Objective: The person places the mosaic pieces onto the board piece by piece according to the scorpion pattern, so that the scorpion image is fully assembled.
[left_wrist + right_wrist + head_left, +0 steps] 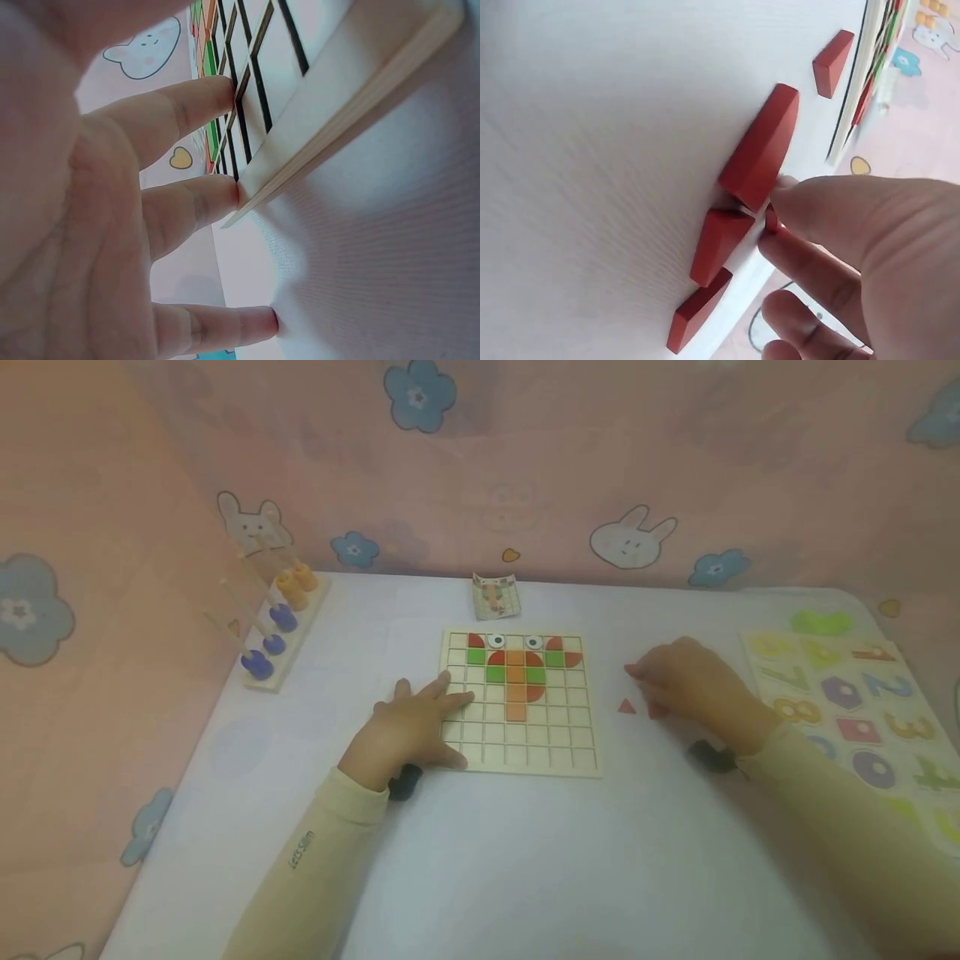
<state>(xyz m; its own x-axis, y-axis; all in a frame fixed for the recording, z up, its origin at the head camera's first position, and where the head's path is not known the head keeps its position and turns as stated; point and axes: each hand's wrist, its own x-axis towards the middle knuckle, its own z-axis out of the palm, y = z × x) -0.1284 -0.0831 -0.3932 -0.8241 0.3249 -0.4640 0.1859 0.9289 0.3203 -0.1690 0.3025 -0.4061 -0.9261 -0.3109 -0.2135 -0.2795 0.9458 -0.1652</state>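
My left hand (408, 727) is spread with straight fingers at the left edge of a wooden grid board (525, 747). In the left wrist view two fingertips (221, 191) touch the board's border, while another finger lies on the white surface. Red, green and orange pieces and two eye pieces (533, 643) fill part of the upper grid. To the board's right, my right hand (686, 681) pinches a small red block (771, 219) between thumb and forefinger; its full shape is hidden. A red curved-sided block (765, 150) and several smaller red blocks (718, 244) lie around those fingertips.
A small picture card (496, 598) lies behind the board. At the far left stands a peg stand (273, 664) with purple and yellow beads. On the right lies a number and shape puzzle board (825, 652), partly behind the right arm. A patterned pink cloth (525, 468) hangs behind.
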